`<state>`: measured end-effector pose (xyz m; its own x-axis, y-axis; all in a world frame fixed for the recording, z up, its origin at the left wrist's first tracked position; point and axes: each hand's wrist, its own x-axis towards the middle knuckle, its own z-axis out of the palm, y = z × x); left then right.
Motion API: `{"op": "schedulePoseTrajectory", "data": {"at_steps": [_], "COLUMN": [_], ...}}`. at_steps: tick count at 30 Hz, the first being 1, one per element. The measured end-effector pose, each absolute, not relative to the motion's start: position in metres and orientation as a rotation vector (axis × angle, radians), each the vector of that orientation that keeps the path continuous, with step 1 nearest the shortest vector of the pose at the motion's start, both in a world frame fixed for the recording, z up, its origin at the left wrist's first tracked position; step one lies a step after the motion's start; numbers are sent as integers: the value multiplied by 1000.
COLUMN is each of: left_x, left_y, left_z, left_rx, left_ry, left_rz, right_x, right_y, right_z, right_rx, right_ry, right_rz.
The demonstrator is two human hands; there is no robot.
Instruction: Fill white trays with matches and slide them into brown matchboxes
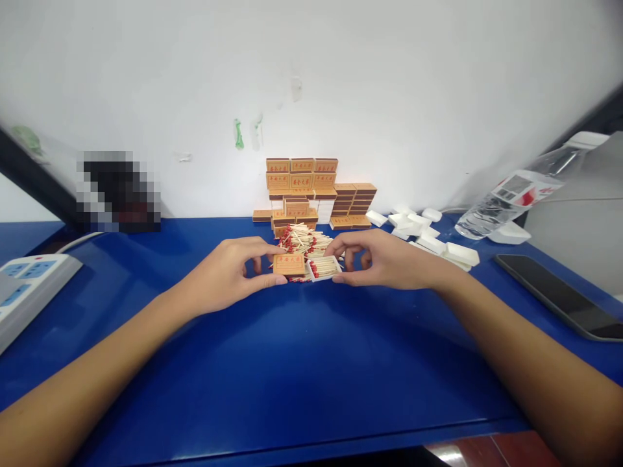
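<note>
My left hand (238, 269) pinches an orange matchbox sleeve (289, 264) between thumb and fingers. Facing it, my right hand (374, 259) grips a white matchbox tray (331, 277) by its right end. Red-tipped matches (323, 266) lie side by side in that tray. The tray's left end is right at the sleeve's right end; whether it has entered the sleeve I cannot tell. Just behind both, a heap of loose matches (298, 239) rests on the blue table, partly hidden by the sleeve and tray.
Stacked matchboxes (302, 181) stand against the wall, with more boxes (354, 201) beside them. White trays (413, 226) are scattered at the right, near a leaning plastic bottle (516, 188) and a phone (559, 295). A power strip (36, 285) lies at the left on the blue table (302, 370).
</note>
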<state>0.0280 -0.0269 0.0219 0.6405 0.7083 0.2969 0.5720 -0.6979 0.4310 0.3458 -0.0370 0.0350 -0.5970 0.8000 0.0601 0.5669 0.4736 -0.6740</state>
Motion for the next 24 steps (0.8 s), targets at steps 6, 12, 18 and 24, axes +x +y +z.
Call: {"op": "schedulePoseTrajectory", "data": {"at_steps": [6,12,18,24], "left_x": [30,27,23,23], "left_y": [-29,-24,-19,-17], "left_z": [22,23,29,30], "left_rx": [2442,2251,2069,2024], "left_ry": [994,1069,1096,1095], "left_rz": [626,727,733,726], "right_x": [342,342,336,336], "right_y": [-36,-33,-30,-31], "right_z": [31,31,27,29], "right_rx": [-1066,-1056,-935,-901], "right_ry": [-2317,-2097,-1910,-1894], "right_rz": [886,1159,1302,1337]}}
